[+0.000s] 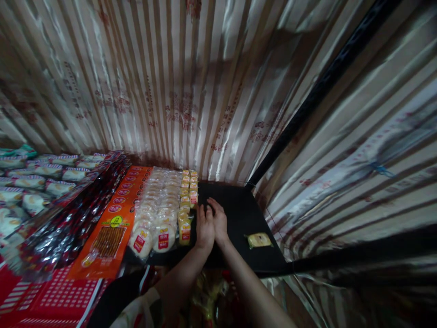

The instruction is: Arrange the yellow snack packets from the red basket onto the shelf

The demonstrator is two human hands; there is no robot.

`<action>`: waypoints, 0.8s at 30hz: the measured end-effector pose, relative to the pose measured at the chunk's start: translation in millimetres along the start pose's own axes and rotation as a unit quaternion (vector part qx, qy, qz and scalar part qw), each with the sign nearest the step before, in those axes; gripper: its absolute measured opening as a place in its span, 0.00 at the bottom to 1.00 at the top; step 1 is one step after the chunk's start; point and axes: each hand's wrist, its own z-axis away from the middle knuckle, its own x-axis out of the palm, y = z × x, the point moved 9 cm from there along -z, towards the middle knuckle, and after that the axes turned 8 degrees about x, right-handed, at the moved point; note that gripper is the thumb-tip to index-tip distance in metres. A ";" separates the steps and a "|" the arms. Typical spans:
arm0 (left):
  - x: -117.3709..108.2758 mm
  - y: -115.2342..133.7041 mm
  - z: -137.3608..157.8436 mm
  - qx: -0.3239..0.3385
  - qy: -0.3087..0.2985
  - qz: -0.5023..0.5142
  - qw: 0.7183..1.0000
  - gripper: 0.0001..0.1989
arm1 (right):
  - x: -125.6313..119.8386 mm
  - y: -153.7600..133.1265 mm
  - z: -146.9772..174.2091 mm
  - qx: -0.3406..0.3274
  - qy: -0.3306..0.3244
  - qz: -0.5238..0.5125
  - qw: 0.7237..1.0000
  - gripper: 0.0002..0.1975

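My left hand (205,226) and my right hand (219,219) are side by side over the black shelf (235,205), touching or nearly touching. The fingers of both hands are stretched forward, and nothing shows in them. Closest to my left hand is a double row of small yellow-wrapped snack packets (185,228), just to its left; I cannot tell if the fingers touch them. Left of these stand rows of round white rice crackers (164,237) in clear wrappers. A single yellow packet (259,240) lies apart, right of my right hand.
Left of the crackers are orange snack bags (111,228), dark red shiny bags (73,223) and several white packets (44,171). A red plastic basket (68,291) is below at the left. Striped sheeting (191,91) hangs behind, and a black post (300,114) rises at the right corner.
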 end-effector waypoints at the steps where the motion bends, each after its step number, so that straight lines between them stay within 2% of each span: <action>1: 1.3 0.2 4.6 -0.008 -0.004 0.001 1.000 0.19 | -17.8 1.5 3.1 -0.013 0.020 0.041 0.999 0.17; 5: 8.6 1.9 27.4 -0.034 -0.032 0.017 0.999 0.21 | -96.3 21.2 27.7 -0.026 0.114 0.230 0.966 0.17; 7: 12.0 2.7 40.8 -0.046 -0.043 0.019 0.998 0.21 | -127.9 42.2 40.4 0.012 0.133 0.306 0.943 0.18; 8: 13.7 2.9 47.7 -0.053 -0.047 0.018 0.997 0.21 | -140.5 53.7 46.5 0.040 0.137 0.332 0.932 0.18; 10: 17.0 3.4 61.1 -0.063 -0.055 0.015 0.996 0.22 | -149.0 68.5 58.2 0.060 0.108 0.353 0.927 0.20; 12: 20.0 4.1 73.1 -0.066 -0.062 0.008 0.996 0.21 | -141.9 68.7 70.7 0.039 0.073 0.363 0.928 0.21; 16: 17.8 2.3 90.4 -0.059 -0.073 -0.038 0.995 0.20 | -112.5 44.7 98.6 -0.013 0.034 0.367 0.930 0.23; 21: -6.1 -8.6 101.6 -0.068 -0.059 -0.105 0.990 0.17 | -72.9 14.5 128.7 -0.069 -0.079 0.328 0.939 0.27; 24: -20.0 -14.9 104.3 -0.070 -0.046 -0.109 0.990 0.13 | -64.4 3.3 139.6 -0.087 -0.109 0.303 0.943 0.27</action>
